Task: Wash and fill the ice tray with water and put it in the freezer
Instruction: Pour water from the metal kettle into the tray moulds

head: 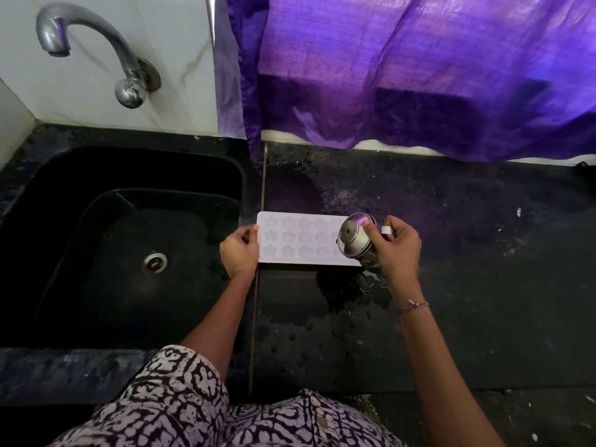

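Note:
A pale ice tray [300, 238] with star and round moulds lies flat on the dark counter [467, 269], just right of the sink. My left hand [240, 251] grips its left end, thumb on the rim. My right hand [395, 245] holds a small steel jug [354, 238], tilted leftward over the tray's right end. The jug hides the rightmost moulds. I cannot tell whether water is flowing.
A black sink [129, 240] with a metal drain [154, 262] lies at the left, under a chrome tap [96, 50] on the white tiled wall. A purple curtain [419, 69] hangs behind the counter. Wet patches [348, 285] shine in front of the tray.

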### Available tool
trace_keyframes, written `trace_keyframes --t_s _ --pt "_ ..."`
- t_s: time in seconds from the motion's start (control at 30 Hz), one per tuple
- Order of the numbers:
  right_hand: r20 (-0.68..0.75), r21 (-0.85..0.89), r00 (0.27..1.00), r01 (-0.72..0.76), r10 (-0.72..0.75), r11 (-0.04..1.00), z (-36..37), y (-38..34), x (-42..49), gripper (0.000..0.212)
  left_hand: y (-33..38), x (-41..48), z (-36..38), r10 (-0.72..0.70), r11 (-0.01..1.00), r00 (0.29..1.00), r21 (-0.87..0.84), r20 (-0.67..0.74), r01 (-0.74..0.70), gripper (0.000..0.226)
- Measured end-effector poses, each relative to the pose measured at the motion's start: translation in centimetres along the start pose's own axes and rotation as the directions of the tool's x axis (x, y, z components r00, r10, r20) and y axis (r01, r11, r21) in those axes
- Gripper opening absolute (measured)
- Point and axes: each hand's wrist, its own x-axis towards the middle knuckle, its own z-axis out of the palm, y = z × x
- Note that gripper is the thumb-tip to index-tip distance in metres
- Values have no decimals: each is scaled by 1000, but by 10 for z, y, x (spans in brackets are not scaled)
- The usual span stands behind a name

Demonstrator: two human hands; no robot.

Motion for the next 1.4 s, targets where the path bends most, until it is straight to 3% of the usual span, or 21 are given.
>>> trace_keyframes --t_s 0.57,0.8,0.97,1.4 --pt "-5 8 999 47 -47 999 -3 -1 0 51 -3 1 1 7 1000 1000 4 -3 -7 21" --pt "-20 373 991 -119 136 920 -16 -1 0 48 -3 2 1 -9 1000 1000 -10 -2 9 20" --pt "-63 453 980 -140 188 881 -24 8 4 48 -3 2 2 -9 1000 1000 -16 -3 9 20" --pt "-56 170 995 -73 83 983 -22 15 2 50 -5 3 4 -7 1000 1000 -18 -6 7 20"
